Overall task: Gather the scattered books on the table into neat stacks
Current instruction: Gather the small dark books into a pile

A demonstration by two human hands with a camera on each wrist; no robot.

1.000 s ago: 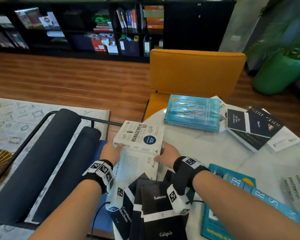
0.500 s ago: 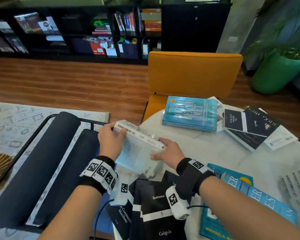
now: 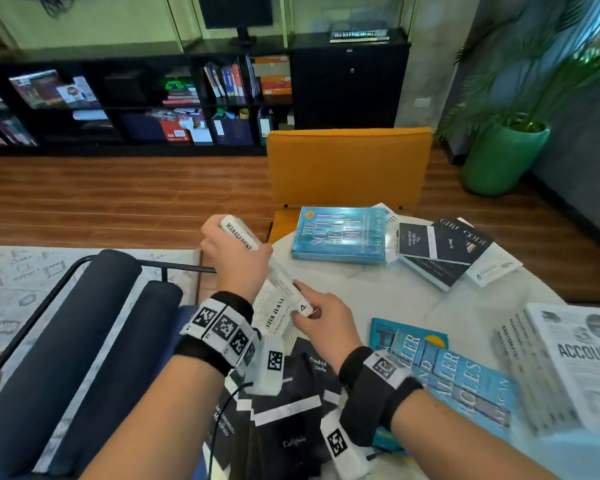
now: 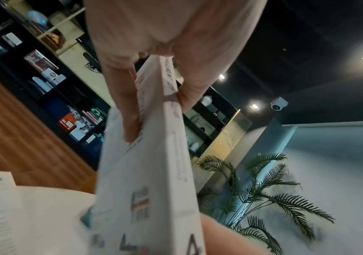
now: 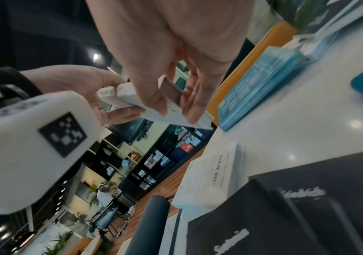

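The white "Management 101" book (image 3: 257, 252) is up off the table on edge, spine upward and tilted. My left hand (image 3: 234, 249) grips its far end, fingers on one cover and thumb on the other (image 4: 157, 121). My right hand (image 3: 309, 308) pinches its near lower corner (image 5: 174, 112). Below it a second white book (image 3: 271, 315) lies flat on the white round table (image 3: 378, 299). Black paperbacks (image 3: 291, 414) overlap at the near edge. A blue hardback (image 3: 340, 233) lies at the far side, with a loose pile of black books (image 3: 444, 247) to its right.
A long blue book (image 3: 461, 379) and white accounting books (image 3: 575, 362) lie at the near right. An orange chair (image 3: 347, 164) stands behind the table and a dark blue chair (image 3: 84, 323) to the left. A green planter (image 3: 499, 157) stands at the back right.
The Management book lay flat on the other white book; both hands have lifted it and tipped it onto its edge, spine up. My left hand rose and moved right.
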